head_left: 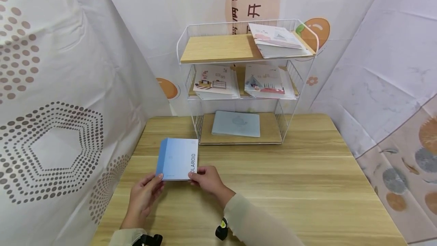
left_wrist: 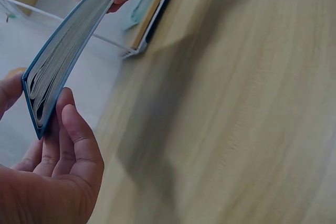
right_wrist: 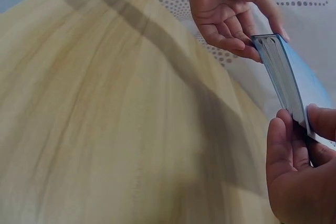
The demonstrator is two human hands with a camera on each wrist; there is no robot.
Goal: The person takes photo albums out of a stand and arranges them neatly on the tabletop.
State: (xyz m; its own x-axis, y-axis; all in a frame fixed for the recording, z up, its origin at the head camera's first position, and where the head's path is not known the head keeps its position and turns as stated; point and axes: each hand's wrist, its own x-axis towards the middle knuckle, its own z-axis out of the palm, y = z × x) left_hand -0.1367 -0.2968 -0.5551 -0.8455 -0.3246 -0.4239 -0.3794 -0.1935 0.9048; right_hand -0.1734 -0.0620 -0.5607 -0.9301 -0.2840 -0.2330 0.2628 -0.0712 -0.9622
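Both hands hold a closed light-blue photo album [head_left: 177, 158] above the table's left part. Its darker blue spine is on the left, and lettering ending in "OLAROID" runs up the right side of the cover. My left hand [head_left: 143, 196] pinches the near left corner, thumb on top and fingers beneath. At the near right corner, my right hand [head_left: 208, 180] grips with its thumb on the cover. Page edges show between the covers of the album [left_wrist: 68, 51] in the left wrist view. The right wrist view shows the album [right_wrist: 283, 72] tilted between both hands.
A white wire shelf [head_left: 235, 62] with wooden boards stands at the back of the wooden table [head_left: 307, 177]. Illustrated booklets [head_left: 278, 39] lie on its top board, and more booklets [head_left: 216, 81] on the middle one. A pale blue album [head_left: 236, 123] lies on the bottom board.
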